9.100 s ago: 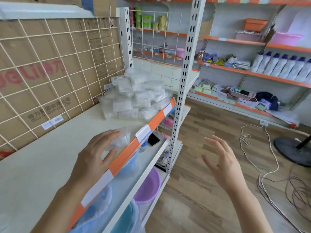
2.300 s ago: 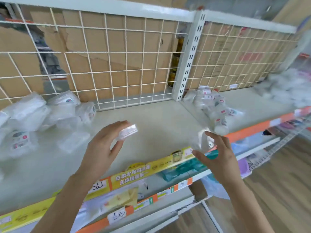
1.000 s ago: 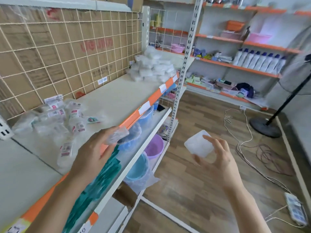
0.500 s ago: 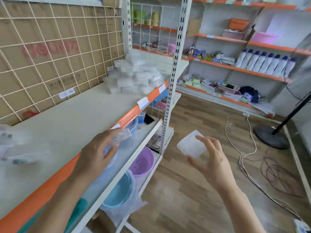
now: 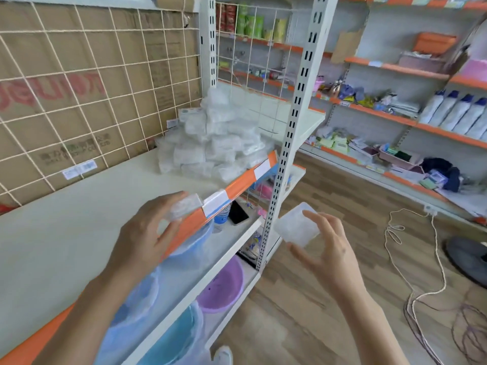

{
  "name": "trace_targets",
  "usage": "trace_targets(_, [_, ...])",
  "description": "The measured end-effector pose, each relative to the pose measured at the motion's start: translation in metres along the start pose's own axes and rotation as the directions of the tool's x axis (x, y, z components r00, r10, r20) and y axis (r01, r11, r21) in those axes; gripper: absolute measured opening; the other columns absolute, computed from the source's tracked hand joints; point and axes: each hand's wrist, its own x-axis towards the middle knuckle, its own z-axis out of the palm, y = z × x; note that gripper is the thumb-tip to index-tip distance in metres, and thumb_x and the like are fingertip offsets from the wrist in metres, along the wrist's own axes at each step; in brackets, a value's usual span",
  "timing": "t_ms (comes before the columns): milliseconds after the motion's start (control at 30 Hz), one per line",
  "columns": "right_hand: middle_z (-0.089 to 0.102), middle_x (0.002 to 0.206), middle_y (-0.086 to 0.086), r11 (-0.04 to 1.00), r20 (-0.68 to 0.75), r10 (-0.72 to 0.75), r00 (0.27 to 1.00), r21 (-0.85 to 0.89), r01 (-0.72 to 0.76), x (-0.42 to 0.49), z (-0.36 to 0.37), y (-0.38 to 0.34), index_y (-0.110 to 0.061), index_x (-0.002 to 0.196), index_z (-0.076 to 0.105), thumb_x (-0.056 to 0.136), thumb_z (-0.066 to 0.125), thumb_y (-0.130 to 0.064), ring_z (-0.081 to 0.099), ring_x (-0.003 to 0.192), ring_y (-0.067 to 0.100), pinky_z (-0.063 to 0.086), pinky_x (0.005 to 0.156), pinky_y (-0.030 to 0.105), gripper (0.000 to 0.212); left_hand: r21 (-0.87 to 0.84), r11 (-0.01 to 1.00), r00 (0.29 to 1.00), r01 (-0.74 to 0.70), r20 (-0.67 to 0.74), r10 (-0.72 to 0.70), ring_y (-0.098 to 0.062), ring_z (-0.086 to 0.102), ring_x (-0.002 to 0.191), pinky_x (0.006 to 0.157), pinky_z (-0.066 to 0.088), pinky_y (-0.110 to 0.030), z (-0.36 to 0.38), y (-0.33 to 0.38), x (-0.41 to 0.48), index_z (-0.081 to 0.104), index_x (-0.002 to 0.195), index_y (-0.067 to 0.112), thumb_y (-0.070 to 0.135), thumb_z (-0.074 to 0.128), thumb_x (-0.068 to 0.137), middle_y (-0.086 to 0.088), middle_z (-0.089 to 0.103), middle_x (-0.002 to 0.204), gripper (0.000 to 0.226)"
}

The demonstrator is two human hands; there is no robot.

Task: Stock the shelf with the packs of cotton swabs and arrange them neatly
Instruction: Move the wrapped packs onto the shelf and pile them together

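View had swung right over the last couple seconds, away from the loose packs further left and onto the pile (image 5: 210, 143), which now sat ahead of the left hand (image 5: 147, 233) at the far end of the shelf (image 5: 79, 212). Left hand pinched a small pack (image 5: 184, 208) just above the orange strip (image 5: 237, 185). Right hand (image 5: 332, 248) held a square pack (image 5: 296, 225) in its fingertips, off the shelf and over the floor (image 5: 316, 312). Neither was set down yet, so my guess is both were headed for the pile. Everything's clear plastic, so no labels were readable, and the pile was too blurry to count.
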Motion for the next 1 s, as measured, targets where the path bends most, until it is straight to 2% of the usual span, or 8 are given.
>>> trace_targets(100, [0.042, 0.12, -0.012, 0.999, 0.01, -0.032, 0.999, 0.013, 0.032, 0.051, 0.014, 0.005, -0.028, 0.127, 0.052, 0.071, 0.078, -0.035, 0.042, 0.093, 0.0, 0.036, 0.072, 0.022, 0.062, 0.032, 0.999, 0.997, 0.029, -0.067, -0.026, -0.007, 0.054, 0.102, 0.081, 0.035, -0.007, 0.015, -0.024, 0.035, 0.052, 0.126, 0.029, 0.033, 0.047, 0.087, 0.02, 0.057, 0.117, 0.039])
trace_targets(267, [0.042, 0.122, -0.013, 0.996, 0.035, -0.078, 0.996, 0.041, 0.077, 0.145, 0.043, 0.001, -0.028, 0.126, 0.053, 0.071, 0.078, -0.036, 0.042, 0.092, -0.004, 0.032, 0.067, 0.009, 0.061, 0.057, 0.997, 0.991, 0.059, -0.124, -0.051, -0.005, 0.051, 0.11, 0.086, 0.026, 0.005, 0.032, -0.074, 0.1, 0.056, 0.127, 0.02, 0.02, 0.054, 0.085, 0.049, 0.038, 0.12, 0.042])
trace_targets(433, [0.04, 0.122, -0.013, 0.989, 0.041, -0.135, 0.99, 0.061, 0.133, 0.219, 0.065, -0.006, -0.027, 0.126, 0.053, 0.07, 0.08, -0.034, 0.042, 0.084, -0.018, 0.033, 0.07, -0.003, 0.062, 0.084, 0.995, 0.987, 0.058, -0.152, -0.045, -0.006, 0.048, 0.118, 0.094, 0.026, 0.0, 0.048, -0.123, 0.157, 0.055, 0.128, 0.023, 0.028, 0.048, 0.089, 0.042, 0.04, 0.126, 0.041])
trace_targets(500, [0.04, 0.123, -0.013, 0.987, 0.047, -0.149, 0.988, 0.069, 0.146, 0.242, 0.071, -0.006, -0.029, 0.126, 0.053, 0.07, 0.079, -0.035, 0.04, 0.084, -0.012, 0.035, 0.07, 0.0, 0.062, 0.096, 0.993, 0.991, 0.074, -0.123, -0.061, -0.009, 0.047, 0.123, 0.1, 0.028, -0.007, 0.055, -0.144, 0.17, 0.055, 0.128, 0.022, 0.029, 0.044, 0.089, 0.026, 0.045, 0.131, 0.041])
trace_targets(600, [0.04, 0.128, -0.011, 0.984, 0.057, -0.162, 0.985, 0.087, 0.157, 0.273, 0.082, -0.008, -0.032, 0.127, 0.051, 0.071, 0.077, -0.037, 0.038, 0.105, -0.007, 0.034, 0.073, 0.009, 0.062, 0.12, 0.99, 0.995, 0.08, -0.071, -0.072, -0.011, 0.043, 0.129, 0.106, 0.032, -0.022, 0.066, -0.172, 0.179, 0.058, 0.125, 0.021, 0.018, 0.045, 0.088, 0.007, 0.053, 0.131, 0.04])
trace_targets(733, [0.041, 0.133, -0.005, 0.978, 0.075, -0.202, 0.976, 0.073, 0.197, 0.311, 0.103, -0.011, -0.031, 0.129, 0.049, 0.072, 0.076, -0.04, 0.044, 0.118, 0.009, 0.036, 0.08, 0.024, 0.063, 0.088, 0.989, 0.992, 0.122, 0.018, -0.124, -0.01, 0.034, 0.134, 0.106, 0.029, -0.024, 0.081, -0.194, 0.184, 0.053, 0.123, 0.035, 0.006, 0.05, 0.083, 0.012, 0.049, 0.131, 0.049])
trace_targets(933, [0.033, 0.145, 0.004, 0.967, 0.157, -0.253, 0.955, 0.031, 0.251, 0.356, 0.132, -0.008, -0.025, 0.133, 0.047, 0.078, 0.073, -0.034, 0.036, 0.132, 0.02, 0.038, 0.084, 0.027, 0.062, 0.035, 0.977, 0.976, 0.211, 0.041, -0.213, 0.003, 0.015, 0.141, 0.108, 0.02, -0.026, 0.091, -0.199, 0.191, 0.043, 0.13, 0.045, 0.068, 0.039, 0.085, 0.034, 0.035, 0.139, 0.051])
trace_targets(1000, [0.027, 0.15, 0.004, 0.966, 0.178, -0.258, 0.95, 0.038, 0.255, 0.366, 0.136, -0.008, -0.024, 0.135, 0.046, 0.08, 0.071, -0.032, 0.034, 0.134, 0.02, 0.036, 0.085, 0.024, 0.061, 0.045, 0.975, 0.976, 0.218, 0.016, -0.219, 0.004, 0.014, 0.141, 0.107, 0.021, -0.028, 0.098, -0.203, 0.194, 0.045, 0.128, 0.044, 0.073, 0.03, 0.086, 0.042, 0.029, 0.139, 0.054])
